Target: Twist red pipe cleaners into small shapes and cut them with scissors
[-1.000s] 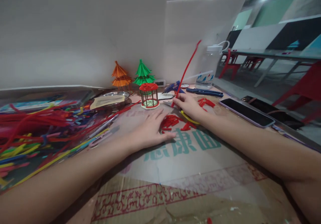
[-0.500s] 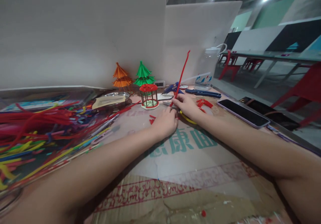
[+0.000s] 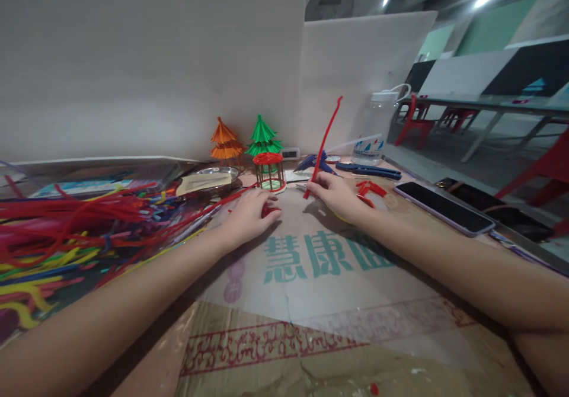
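Observation:
My right hand (image 3: pixel 336 194) pinches a long red pipe cleaner (image 3: pixel 324 139) near its lower end, and the stem slants up and to the right. My left hand (image 3: pixel 247 215) lies on the cardboard sheet (image 3: pixel 320 290) with fingers curled over short red pipe-cleaner pieces (image 3: pixel 269 210), only partly visible under the fingertips. A small red-roofed pavilion model (image 3: pixel 269 172) stands just beyond both hands. More short red pieces (image 3: pixel 368 188) lie right of my right hand.
A big heap of coloured pipe cleaners (image 3: pixel 66 231) fills the left side. Orange (image 3: pixel 226 139) and green (image 3: pixel 264 136) paper trees stand by the white partition. A glue gun (image 3: pixel 316 162), blue pliers (image 3: pixel 368 171), a water jug (image 3: pixel 377 125) and two phones (image 3: pixel 444 207) lie to the right.
My left hand swept the short red pieces left, from the sheet's middle to in front of the pavilion, and closed over them. My right hand stayed put with the long stem.

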A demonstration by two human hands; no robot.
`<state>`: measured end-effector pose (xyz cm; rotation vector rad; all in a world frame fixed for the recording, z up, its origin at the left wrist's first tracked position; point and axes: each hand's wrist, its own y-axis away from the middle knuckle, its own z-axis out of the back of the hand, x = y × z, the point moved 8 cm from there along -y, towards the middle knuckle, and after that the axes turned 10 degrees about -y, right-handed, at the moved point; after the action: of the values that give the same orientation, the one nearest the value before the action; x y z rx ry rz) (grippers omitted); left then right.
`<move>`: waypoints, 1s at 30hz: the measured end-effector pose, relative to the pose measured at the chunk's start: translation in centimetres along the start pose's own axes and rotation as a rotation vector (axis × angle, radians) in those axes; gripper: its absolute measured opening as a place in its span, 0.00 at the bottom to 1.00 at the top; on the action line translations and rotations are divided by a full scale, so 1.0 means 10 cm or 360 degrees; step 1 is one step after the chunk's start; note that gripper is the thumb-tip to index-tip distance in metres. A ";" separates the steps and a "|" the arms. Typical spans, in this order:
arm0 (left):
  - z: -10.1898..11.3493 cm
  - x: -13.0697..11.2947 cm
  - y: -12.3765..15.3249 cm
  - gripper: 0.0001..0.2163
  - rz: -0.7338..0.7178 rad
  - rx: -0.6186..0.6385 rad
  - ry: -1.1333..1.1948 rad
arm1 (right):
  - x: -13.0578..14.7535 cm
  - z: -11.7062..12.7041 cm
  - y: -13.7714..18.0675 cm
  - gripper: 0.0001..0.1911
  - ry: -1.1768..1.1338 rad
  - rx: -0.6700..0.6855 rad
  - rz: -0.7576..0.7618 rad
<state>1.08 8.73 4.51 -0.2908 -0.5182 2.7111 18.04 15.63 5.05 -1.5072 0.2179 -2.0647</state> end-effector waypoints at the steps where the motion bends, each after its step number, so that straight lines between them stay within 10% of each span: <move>1: 0.05 -0.07 0.03 0.12 -0.0029 -0.0034 0.0082 | 0.07 -0.07 0.04 0.12 -0.0009 0.0060 -0.0003; 15: -0.18 -0.17 0.19 0.12 0.0191 0.0145 0.0994 | 0.24 -0.52 0.37 0.09 -0.0086 0.0389 -0.0184; 30: -0.21 -0.14 0.17 0.07 0.0091 0.0123 0.0728 | 0.24 -0.51 0.38 0.09 0.0151 0.0373 -0.0054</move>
<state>2.38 7.41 2.11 -0.8857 -0.2739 2.5871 14.24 10.25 3.50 -1.2825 -0.0142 -2.1083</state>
